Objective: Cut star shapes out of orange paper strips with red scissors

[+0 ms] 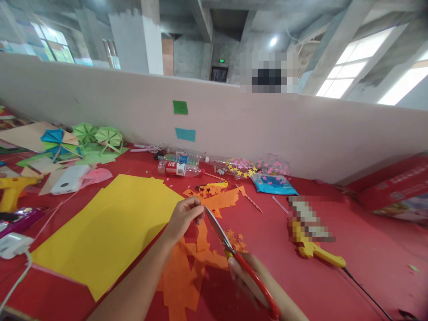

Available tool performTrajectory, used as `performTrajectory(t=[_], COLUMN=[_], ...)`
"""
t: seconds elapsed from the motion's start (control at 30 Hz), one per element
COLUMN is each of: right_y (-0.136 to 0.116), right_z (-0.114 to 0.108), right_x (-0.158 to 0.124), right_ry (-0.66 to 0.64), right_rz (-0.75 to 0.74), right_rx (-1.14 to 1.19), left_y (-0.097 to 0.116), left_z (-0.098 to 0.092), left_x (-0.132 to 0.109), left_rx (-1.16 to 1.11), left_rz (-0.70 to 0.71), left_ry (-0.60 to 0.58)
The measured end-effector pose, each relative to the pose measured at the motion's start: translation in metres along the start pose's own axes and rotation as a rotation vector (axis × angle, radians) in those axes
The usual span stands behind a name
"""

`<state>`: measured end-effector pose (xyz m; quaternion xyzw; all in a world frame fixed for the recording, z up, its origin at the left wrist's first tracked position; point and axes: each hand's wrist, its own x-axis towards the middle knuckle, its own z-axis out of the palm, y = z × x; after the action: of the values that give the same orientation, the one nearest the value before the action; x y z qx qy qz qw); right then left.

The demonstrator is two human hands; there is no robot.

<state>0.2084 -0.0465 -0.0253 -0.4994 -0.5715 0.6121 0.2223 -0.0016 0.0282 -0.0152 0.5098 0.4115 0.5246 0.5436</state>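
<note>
Near the middle of the table my left hand (184,217) is closed in a pinch. Whatever its fingertips hold is too small to make out. Red-handled scissors (256,278) are in my right hand (245,274), lower right of the left one. Their blades point up and left, the tips close to the left fingertips, and they look nearly closed. Under and around both hands lie cut orange paper scraps (183,276). A small pile of orange paper stars (236,240) sits just beyond the scissors. Several yellow paper sheets (110,227) lie left of my left forearm.
Plastic bottles (180,169) lie along the white partition (227,120), near a blue packet (274,183). A yellow glue gun (321,254) with a cord rests at right. Folded paper umbrellas (109,137), a white power bank (70,179) and another yellow glue gun (13,191) are at left.
</note>
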Motion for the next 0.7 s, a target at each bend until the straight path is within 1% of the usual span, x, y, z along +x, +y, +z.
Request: performTrajectory(t=[0.17, 0.47, 0.7], right_y=[-0.0003, -0.0013, -0.0007], right_z=[0.0003, -0.0008, -0.0027], right_x=[0.0009, 0.0022, 0.0039], right_ry=[-0.003, 0.012, -0.009], right_rz=[-0.013, 0.016, 0.007], right_rx=[0.001, -0.012, -0.033], left_y=[-0.0001, 0.0014, 0.005], left_z=[0.0, 0.0001, -0.0005], left_x=[0.0004, -0.0002, -0.0004], left_rx=[-0.009, -0.009, 0.048], left_rz=[-0.004, -0.007, 0.008], left_ry=[-0.004, 0.001, -0.004])
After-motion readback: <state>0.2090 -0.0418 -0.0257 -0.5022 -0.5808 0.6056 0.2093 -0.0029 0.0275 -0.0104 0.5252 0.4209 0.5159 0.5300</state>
